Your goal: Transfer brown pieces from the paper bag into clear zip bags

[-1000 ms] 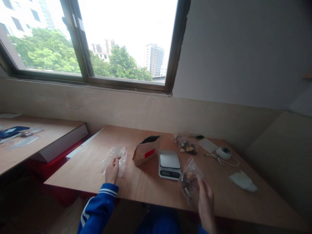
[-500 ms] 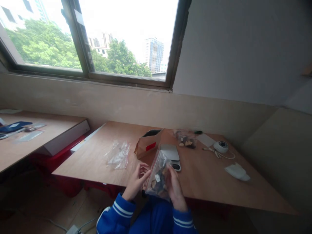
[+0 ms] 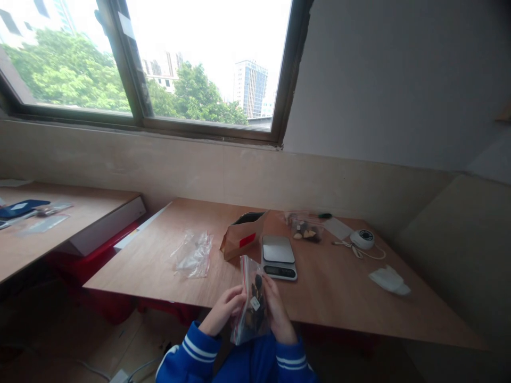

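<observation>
Both hands hold a clear zip-lock bag (image 3: 252, 314) at the table's front edge, over my lap. Dark and tan pieces fill it, perhaps dried mushrooms, and a small white label is stuck on its side. My left hand (image 3: 224, 308) pinches the edge with the red zip strip. Fingers of my right hand (image 3: 277, 309) wrap the bag's other side. Just beyond the bag stands a brown paper pouch (image 3: 235, 242) with a red label, its mouth gaping. Beside the pouch lies a kitchen scale (image 3: 278, 252) with nothing on its plate.
Crumpled clear bags (image 3: 194, 254) lie to the left. At the back right are another filled bag (image 3: 306, 231), a white camera-like device (image 3: 361, 239) with its cable, and a white tissue-like wad (image 3: 389, 280). A second table (image 3: 99, 205) stands further left.
The zip-lock bag has come lower and turned more upright, slightly left, uncovering the scale. My left hand's fingers have closed on its zip edge, and my right hand moved down and left with it.
</observation>
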